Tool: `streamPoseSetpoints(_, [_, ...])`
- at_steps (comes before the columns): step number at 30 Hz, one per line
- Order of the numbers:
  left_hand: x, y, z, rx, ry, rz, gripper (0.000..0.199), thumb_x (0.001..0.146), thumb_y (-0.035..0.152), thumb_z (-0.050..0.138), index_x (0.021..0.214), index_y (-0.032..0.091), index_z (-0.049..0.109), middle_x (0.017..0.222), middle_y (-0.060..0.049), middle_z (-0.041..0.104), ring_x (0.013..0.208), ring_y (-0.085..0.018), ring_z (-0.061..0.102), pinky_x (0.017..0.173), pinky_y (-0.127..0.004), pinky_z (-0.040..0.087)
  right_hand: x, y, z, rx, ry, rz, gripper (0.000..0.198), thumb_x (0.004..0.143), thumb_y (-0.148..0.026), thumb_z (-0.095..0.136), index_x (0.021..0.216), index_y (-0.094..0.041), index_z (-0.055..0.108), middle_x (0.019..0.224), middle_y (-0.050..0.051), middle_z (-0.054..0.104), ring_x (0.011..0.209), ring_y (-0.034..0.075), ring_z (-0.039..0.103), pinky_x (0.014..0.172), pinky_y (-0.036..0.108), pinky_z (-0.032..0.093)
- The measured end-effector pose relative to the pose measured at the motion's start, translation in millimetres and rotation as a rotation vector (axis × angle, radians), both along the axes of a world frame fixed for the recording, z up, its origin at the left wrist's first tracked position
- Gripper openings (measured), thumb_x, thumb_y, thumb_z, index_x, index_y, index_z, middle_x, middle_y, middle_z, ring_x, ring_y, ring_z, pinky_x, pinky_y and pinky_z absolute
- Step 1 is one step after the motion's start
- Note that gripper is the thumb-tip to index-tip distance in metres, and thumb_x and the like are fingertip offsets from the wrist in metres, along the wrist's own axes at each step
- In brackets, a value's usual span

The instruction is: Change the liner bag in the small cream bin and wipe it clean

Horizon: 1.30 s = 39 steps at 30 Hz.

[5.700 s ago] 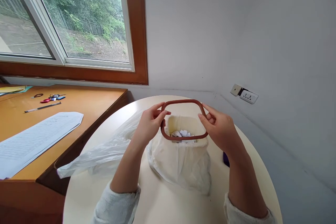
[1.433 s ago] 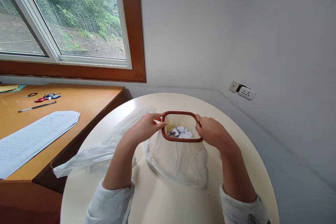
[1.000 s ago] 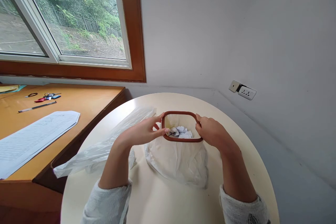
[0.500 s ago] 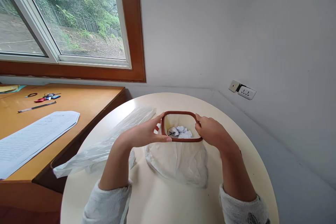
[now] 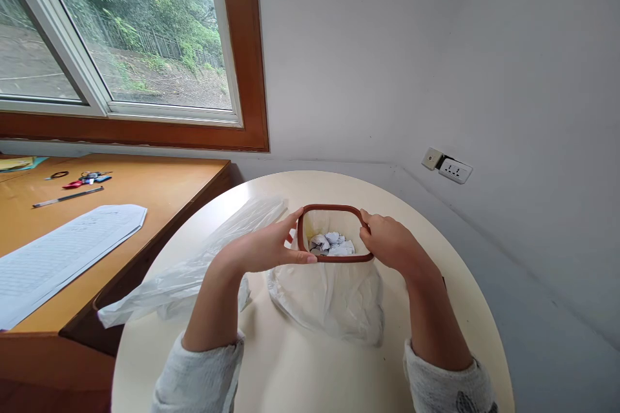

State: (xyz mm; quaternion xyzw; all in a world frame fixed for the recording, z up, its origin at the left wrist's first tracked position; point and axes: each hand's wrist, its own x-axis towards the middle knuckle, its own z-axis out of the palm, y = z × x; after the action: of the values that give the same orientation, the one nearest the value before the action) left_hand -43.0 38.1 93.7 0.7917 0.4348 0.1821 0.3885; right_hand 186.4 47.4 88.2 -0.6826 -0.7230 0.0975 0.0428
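Note:
A small trash bin with a rounded reddish-brown rim (image 5: 339, 259) stands in the middle of the round table. A translucent plastic bag (image 5: 329, 303) lines it, its loose edge hanging over the near side onto the tabletop. Crumpled white paper (image 5: 333, 245) lies inside. My left hand (image 5: 268, 248) grips the rim's left side, thumb along the front edge and fingers toward the back corner. On the right side, my right hand (image 5: 390, 242) is closed around the rim. The bin's lower body is mostly hidden by the bag and the rim.
Another clear plastic bag (image 5: 194, 264) lies spread on the left of the round table (image 5: 310, 374). A wooden desk (image 5: 159, 181) adjoins at left, with written papers (image 5: 72, 258), a pen (image 5: 68, 197) and keys (image 5: 90, 179). A wall socket (image 5: 455, 170) is at right.

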Motion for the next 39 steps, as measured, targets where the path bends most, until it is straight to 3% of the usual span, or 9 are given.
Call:
streamPoseSetpoints(11, [-4, 1, -3.4, -0.003, 0.059, 0.014, 0.076, 0.073, 0.051, 0.058, 0.138, 0.033, 0.022, 0.121, -0.006, 0.054, 0.116, -0.026, 0.048, 0.091, -0.036, 0.040, -1, -1, 0, 0.005, 0.001, -0.009, 0.029, 0.087, -0.021, 0.032, 0.107, -0.020, 0.052, 0.073, 0.004, 0.060, 0.062, 0.015, 0.051, 0.050, 0.025, 0.025])
streamPoseSetpoints(20, [-5, 0, -3.2, -0.002, 0.111, 0.045, 0.078, 0.072, 0.054, 0.057, 0.137, 0.031, 0.023, 0.112, -0.004, 0.059, 0.104, -0.025, 0.054, 0.084, -0.032, 0.041, -3, 0, 1, 0.002, 0.010, -0.026, 0.037, 0.085, -0.020, 0.032, 0.117, -0.021, 0.050, 0.076, 0.004, 0.062, 0.065, 0.017, 0.053, 0.051, 0.025, 0.026])
streamPoseSetpoints(29, [1, -4, 0.3, 0.151, 0.132, 0.067, 0.069, 0.070, 0.057, 0.057, 0.129, 0.026, 0.038, 0.116, -0.007, 0.058, 0.104, -0.027, 0.052, 0.081, -0.033, 0.041, 2, -4, 3, 0.064, 0.036, 0.005, 0.026, 0.087, -0.029, 0.033, 0.098, -0.022, 0.057, 0.075, 0.003, 0.061, 0.069, 0.016, 0.053, 0.054, 0.024, 0.027])
streamPoseSetpoints(35, [0, -12, 3.4, 0.240, 0.348, 0.138, 0.057, 0.081, 0.059, 0.042, 0.130, 0.030, 0.039, 0.139, -0.005, 0.040, 0.126, -0.030, 0.035, 0.094, -0.038, 0.037, 4, -11, 10, 0.066, 0.038, -0.010, 0.033, 0.086, -0.026, 0.034, 0.111, -0.021, 0.054, 0.076, 0.004, 0.060, 0.070, 0.016, 0.052, 0.055, 0.025, 0.027])
streamPoseSetpoints(39, [-2, -16, 2.7, 0.302, 0.446, 0.157, 0.044, 0.087, 0.047, 0.036, 0.127, 0.032, 0.046, 0.147, -0.002, 0.027, 0.133, -0.028, 0.026, 0.099, -0.042, 0.034, 5, -11, 12, 0.057, 0.039, 0.024, 0.030, 0.085, -0.019, 0.032, 0.100, -0.021, 0.058, 0.076, 0.004, 0.061, 0.067, 0.015, 0.052, 0.054, 0.025, 0.026])
